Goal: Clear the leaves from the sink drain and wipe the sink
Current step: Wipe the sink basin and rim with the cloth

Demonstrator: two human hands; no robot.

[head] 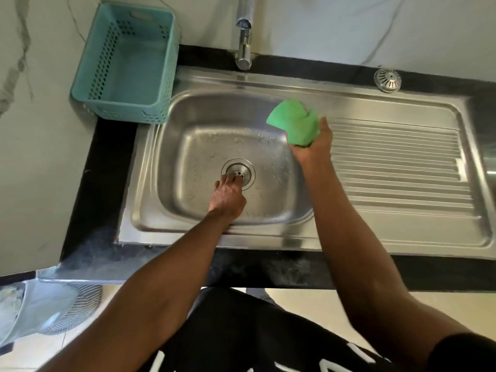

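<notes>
The left hand (227,196) reaches down into the sink basin (171,183), fingers drawn together with their tips at the near edge of the drain (239,173); whether they pinch anything there cannot be told, since the hand covers that spot. The right hand (312,145) is raised over the basin's right rim, closed around the lower part of a crumpled green cloth (295,122), whose loose upper folds stand up above the fingers. The drain's round metal ring shows small dark holes in its centre, and no leaves can be made out in the visible part. Water droplets are scattered across the steel floor of the basin. To the right lies the ribbed draining board (397,162), bare steel. On the dark counter behind it, near the wall, sits a loose domed metal strainer (387,80). A chrome tap (244,47) stands at the back of the sink. At the back left corner a teal perforated plastic basket (126,63) rests tilted against the wall, nothing visible inside it.
</notes>
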